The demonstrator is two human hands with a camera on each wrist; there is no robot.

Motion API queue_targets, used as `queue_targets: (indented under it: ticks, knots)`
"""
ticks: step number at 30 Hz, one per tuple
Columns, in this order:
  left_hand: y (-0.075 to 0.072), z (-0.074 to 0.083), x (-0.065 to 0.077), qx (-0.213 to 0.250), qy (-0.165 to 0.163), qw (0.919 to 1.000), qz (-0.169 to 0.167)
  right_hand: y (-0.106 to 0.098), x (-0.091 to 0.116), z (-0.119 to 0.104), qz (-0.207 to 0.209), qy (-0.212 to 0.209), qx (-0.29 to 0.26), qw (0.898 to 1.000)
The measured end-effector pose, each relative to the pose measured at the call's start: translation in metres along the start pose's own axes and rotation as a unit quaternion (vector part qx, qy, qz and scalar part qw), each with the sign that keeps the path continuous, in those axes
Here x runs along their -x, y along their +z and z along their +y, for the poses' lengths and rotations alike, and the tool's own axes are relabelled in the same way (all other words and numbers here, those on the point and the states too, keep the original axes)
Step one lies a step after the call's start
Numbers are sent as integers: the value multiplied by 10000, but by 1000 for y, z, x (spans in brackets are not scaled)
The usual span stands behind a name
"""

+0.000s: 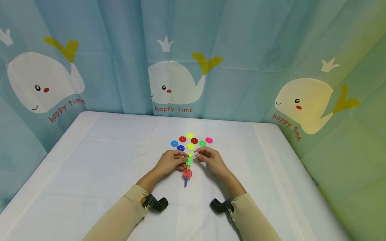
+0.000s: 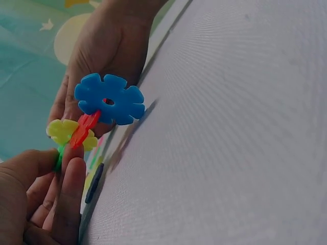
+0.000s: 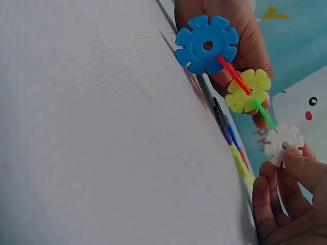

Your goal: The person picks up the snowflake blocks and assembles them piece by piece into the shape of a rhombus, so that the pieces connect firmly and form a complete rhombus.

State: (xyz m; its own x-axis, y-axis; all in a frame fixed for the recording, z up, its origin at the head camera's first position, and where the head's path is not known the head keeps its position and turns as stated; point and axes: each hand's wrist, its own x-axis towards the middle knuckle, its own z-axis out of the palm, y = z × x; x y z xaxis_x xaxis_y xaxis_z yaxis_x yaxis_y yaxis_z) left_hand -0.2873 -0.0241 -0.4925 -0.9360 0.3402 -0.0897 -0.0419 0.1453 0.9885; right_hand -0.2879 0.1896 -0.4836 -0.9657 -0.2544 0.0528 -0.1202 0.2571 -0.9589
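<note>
A short chain of slotted plastic flower discs hangs between the hands: a blue disc point(image 3: 191, 48), a red disc point(image 1: 187, 174), a yellow disc point(image 3: 244, 84) and a green disc point(image 1: 189, 160). My left hand point(image 1: 171, 160) pinches the chain by the green disc, between thumb and fingers. A white disc point(image 3: 275, 142) is pinched in my right hand point(image 1: 212, 161), its edge against the green disc's far end. Whether their slots are interlocked, I cannot tell. In the left wrist view the white disc is hidden.
Loose discs lie flat just beyond the hands, among them a light blue disc point(image 1: 174, 143), a dark blue disc point(image 1: 180, 148), a pink disc point(image 1: 209, 140) and several more. The white table point(image 1: 105, 160) ends at a whale-print curtain point(image 1: 244, 90).
</note>
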Motion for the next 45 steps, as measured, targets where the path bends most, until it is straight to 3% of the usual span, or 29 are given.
queue_targets:
  ticks: [7, 24, 30, 35, 40, 45]
  knots:
    - [0, 0, -1, -89, -7, 9999, 50, 4, 0, -1, -128, -163, 18, 9998]
    - [3, 5, 1, -277, -233, 9988, 326, 12, 0, -1, 9, -184, 493, 9986]
    - [3, 6, -1, -259, -243, 9990, 287, 10, 0, -1, 164, -226, 371, 9989]
    - [-3, 6, -2, -74, -338, 9991, 245, 7, 0, -2, 159, -336, 689, 9969]
    - [-11, 3, -5, 153, -561, 9981, 201, 4, 0, -1, 469, -155, 939, 9944]
    - [-21, 2, -6, 252, -684, 9971, 218, 2, -4, -1, 407, -14, 1290, 9908]
